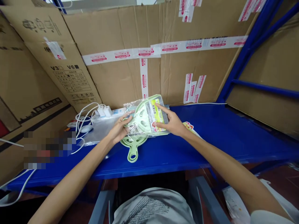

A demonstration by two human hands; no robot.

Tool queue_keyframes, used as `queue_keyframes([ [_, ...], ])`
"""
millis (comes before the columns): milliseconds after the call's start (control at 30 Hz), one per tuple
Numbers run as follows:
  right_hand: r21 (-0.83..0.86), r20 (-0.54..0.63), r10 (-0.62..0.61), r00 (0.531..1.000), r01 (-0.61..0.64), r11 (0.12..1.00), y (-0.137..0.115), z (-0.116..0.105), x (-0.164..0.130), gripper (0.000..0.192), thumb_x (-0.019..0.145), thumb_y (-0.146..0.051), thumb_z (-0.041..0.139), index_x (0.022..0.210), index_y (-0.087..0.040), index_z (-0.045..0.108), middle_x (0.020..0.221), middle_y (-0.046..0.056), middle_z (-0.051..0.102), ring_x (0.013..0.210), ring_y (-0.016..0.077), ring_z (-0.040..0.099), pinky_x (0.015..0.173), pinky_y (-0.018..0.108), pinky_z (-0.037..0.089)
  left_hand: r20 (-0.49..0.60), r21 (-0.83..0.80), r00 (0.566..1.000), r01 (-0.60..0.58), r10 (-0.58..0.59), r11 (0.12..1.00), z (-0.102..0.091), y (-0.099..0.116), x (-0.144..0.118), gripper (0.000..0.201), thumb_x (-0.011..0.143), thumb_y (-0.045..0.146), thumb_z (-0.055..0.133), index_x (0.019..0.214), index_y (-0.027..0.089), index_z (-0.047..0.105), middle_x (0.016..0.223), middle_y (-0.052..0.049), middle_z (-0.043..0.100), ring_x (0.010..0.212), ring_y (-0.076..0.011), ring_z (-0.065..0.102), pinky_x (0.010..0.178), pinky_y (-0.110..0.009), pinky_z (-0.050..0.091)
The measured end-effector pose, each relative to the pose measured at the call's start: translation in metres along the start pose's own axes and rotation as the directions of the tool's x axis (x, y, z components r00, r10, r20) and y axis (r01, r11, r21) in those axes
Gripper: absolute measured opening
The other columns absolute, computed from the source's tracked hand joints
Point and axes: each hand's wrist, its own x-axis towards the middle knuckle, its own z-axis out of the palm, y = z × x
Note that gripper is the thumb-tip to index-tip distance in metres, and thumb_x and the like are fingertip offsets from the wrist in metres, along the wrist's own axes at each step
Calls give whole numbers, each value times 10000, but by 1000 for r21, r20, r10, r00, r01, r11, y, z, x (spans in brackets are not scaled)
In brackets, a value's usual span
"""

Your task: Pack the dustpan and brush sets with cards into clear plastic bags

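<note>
Above the blue table I hold a light-green plastic piece (142,115) with cut-out holes, partly wrapped in a clear bag. My left hand (121,127) is closed on its narrow handle end and the film, thumb on top. On the broad end lies a yellow-and-white printed card (157,114). My right hand (173,123) grips this end from the right, forefinger and thumb apart across the card; its other fingers are hidden. Below, on the table, rest nested green plastic pieces (133,151) with ring-ended handles, partly covered by the bagged piece.
Clear plastic bags (99,132) lie on the left of the table (229,137). Behind them are white plugs (104,111) in a power strip with loose cables. More printed cards (189,126) are beside my right wrist. Taped cardboard (112,74) walls the back.
</note>
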Motion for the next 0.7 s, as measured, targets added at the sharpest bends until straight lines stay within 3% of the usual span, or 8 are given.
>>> queue_keyframes([
  [233,-79,-25,40,999,-42,996,2,0,-1,907,778,-496,892,1593,-342,523,1623,95,519,1524,380,442,1288,637,257,-39,-77,998,42,-45,996,2,-10,5,302,998,255,706,1269,124,717,1075,-137,812,952,-242,808,906,-363,674],
  [367,75,-62,61,996,-56,996,1,-2,2,894,733,-557,924,1531,-314,603,1717,109,370,1588,362,346,1304,560,263,-76,-83,994,67,-73,994,7,-9,3,248,1031,281,657,1196,113,734,950,-108,794,774,-194,794,785,-328,696],
  [500,206,-88,127,988,-107,973,-3,-1,3,698,840,-586,834,1459,-307,674,1736,75,355,1627,318,269,1320,509,246,-119,-111,989,69,-82,991,6,-12,4,257,1011,332,691,1133,112,742,777,-38,708,685,-169,767,781,-334,703],
  [567,251,-97,151,984,-123,960,-2,-1,4,680,887,-588,783,1495,-316,641,1710,61,410,1620,302,291,1312,506,280,-114,-120,989,77,-91,990,4,-14,5,279,1005,362,699,1132,115,736,806,-46,716,711,-175,776,795,-339,703],
  [700,329,-32,177,984,-157,931,5,-4,6,855,855,-540,827,1612,-321,494,1643,76,512,1526,319,463,1252,544,406,-59,-109,994,80,-87,991,1,-15,5,295,1018,383,676,1159,129,727,935,-94,773,734,-186,786,767,-338,703],
])
